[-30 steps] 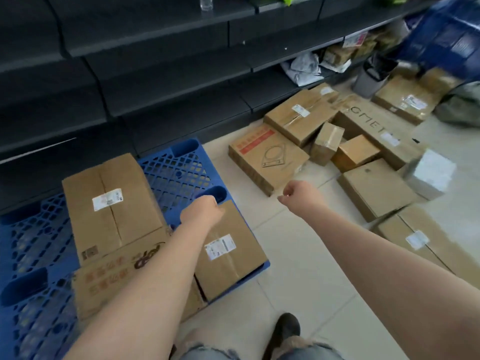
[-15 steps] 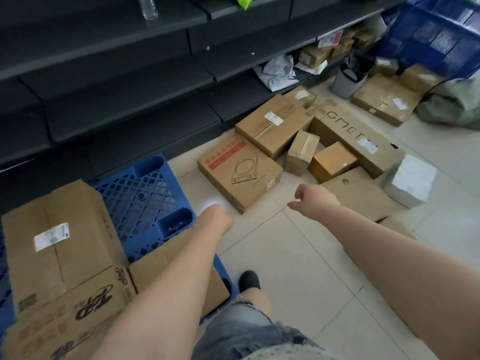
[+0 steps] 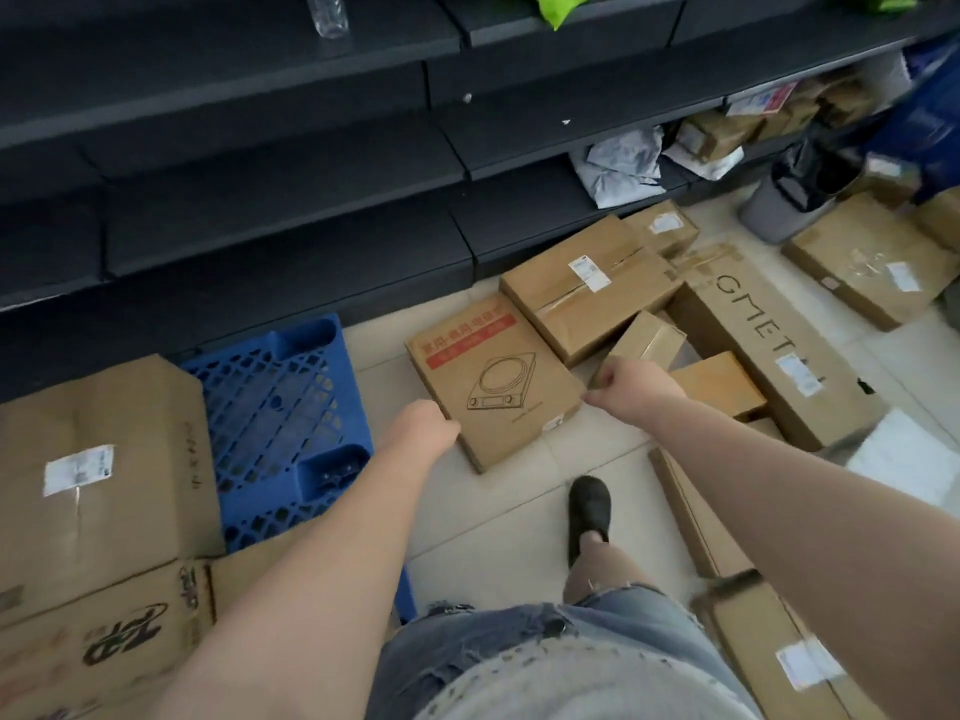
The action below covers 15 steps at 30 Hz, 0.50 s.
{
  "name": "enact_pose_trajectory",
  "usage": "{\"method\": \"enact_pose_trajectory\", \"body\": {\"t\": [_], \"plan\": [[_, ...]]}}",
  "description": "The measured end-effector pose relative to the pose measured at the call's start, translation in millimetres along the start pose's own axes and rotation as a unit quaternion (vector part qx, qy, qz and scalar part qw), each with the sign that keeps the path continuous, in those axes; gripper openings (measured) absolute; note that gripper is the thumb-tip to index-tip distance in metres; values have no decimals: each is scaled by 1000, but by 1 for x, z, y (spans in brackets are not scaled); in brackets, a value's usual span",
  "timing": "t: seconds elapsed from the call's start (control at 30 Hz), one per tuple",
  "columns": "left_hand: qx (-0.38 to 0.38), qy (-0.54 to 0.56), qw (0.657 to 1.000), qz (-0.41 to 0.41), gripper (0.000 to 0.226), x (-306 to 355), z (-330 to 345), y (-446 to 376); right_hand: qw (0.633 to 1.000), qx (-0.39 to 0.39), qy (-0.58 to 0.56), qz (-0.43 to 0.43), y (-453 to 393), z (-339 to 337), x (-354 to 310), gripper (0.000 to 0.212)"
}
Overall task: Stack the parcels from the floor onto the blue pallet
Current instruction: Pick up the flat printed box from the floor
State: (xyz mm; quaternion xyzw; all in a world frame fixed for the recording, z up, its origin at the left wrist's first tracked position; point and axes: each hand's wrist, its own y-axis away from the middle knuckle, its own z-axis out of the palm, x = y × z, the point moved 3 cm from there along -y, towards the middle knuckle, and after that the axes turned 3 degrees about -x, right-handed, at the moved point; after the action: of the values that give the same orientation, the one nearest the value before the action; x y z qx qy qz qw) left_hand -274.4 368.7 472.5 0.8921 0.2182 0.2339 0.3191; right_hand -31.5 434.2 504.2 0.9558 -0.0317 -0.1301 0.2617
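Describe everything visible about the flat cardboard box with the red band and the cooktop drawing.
The flat brown cardboard box with a red printed band and a line drawing of a cooktop lies face up on the pale tiled floor, turned at an angle, just right of the blue plastic pallet. A small label sits near its right corner. It looks closed and undamaged. The left hand is at its near-left edge, the right hand at its right corner; actual contact is unclear.

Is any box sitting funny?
Yes. A small box is tipped up on edge, leaning among the flat parcels on the floor, just beyond the right hand. The others lie flat.
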Motion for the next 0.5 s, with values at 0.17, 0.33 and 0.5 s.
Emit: {"method": "enact_pose_trajectory", "body": {"t": [0.17,0.33,0.5], "plan": [[24,45,996,-72,22,38,5,-35,997,-66,3,-51,-87,-29,7,45],[-6,84,988,-131,26,66,49,-77,987,-137,40,-72,-166,-32,29,43],[-47,128,977,-162,18,74,110,-158,979,-182,73,-54,-257,20,54,43]]}}
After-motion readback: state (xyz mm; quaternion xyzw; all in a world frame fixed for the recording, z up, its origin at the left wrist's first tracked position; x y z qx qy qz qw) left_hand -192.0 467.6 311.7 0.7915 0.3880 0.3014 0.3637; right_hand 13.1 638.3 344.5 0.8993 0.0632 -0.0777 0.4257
